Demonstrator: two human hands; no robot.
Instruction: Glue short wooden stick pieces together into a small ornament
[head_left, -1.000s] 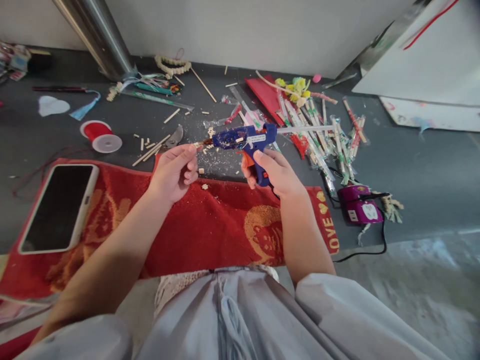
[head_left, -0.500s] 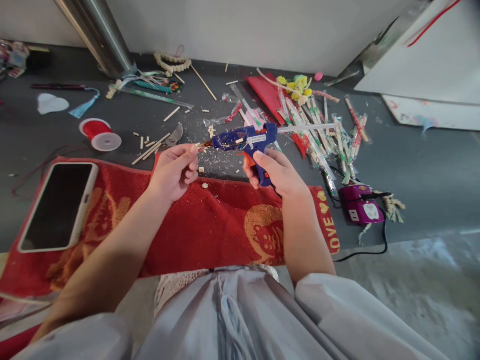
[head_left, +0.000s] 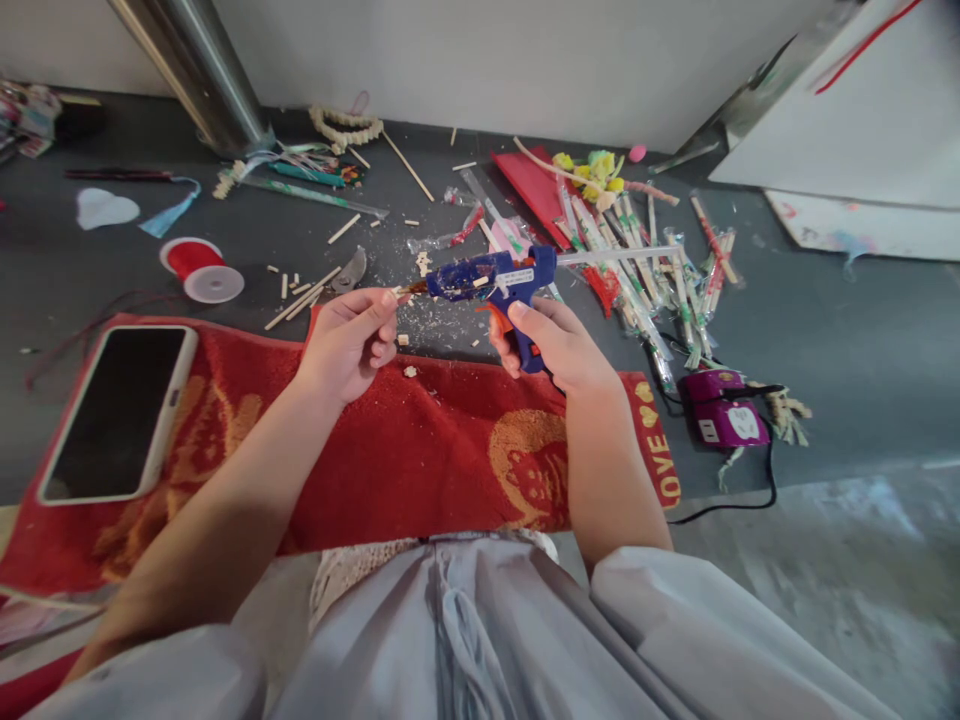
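While its nozzle (head_left: pixel 415 287) points at the fingertips of the left hand (head_left: pixel 345 345), a blue glue gun (head_left: pixel 469 277) sits in the right hand (head_left: pixel 562 345), its long axis running crosswise between the two. The right hand, nearer the gun's body, is closed around the handle. The left thumb and forefinger pinch a small pale piece (head_left: pixel 397 292) just beside the nozzle; whether they touch cannot be made out. A glue stick (head_left: pixel 619 257) juts from the back, beyond the right hand.
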